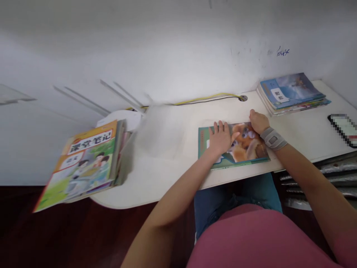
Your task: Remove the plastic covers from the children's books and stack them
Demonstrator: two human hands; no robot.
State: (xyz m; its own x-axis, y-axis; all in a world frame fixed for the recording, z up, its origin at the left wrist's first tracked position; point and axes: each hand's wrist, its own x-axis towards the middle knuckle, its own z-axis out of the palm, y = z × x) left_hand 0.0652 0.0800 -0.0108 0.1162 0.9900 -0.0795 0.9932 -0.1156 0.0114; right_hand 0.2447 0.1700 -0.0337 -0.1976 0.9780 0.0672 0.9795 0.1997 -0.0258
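A book [240,152] with a green border and an orange furry animal on its cover lies on the white desk in front of me. My left hand [219,140] rests flat on its left half, fingers spread and thumb out to the right. At the book's upper right corner, my right hand [259,122] is closed with curled fingers on the edge. The fingertips are partly hidden. A grey wristband [273,139] wraps my right wrist. Left of the book, a translucent sheet [158,130] stretches over the desk, blurred.
A stack of books with a yellow-orange cover [86,163] overhangs the desk's left end. Another stack with a blue cover [292,91] stands back right, near a phone [344,128]. Yellow and black cables [206,98] run along the wall to a desk hole [243,98].
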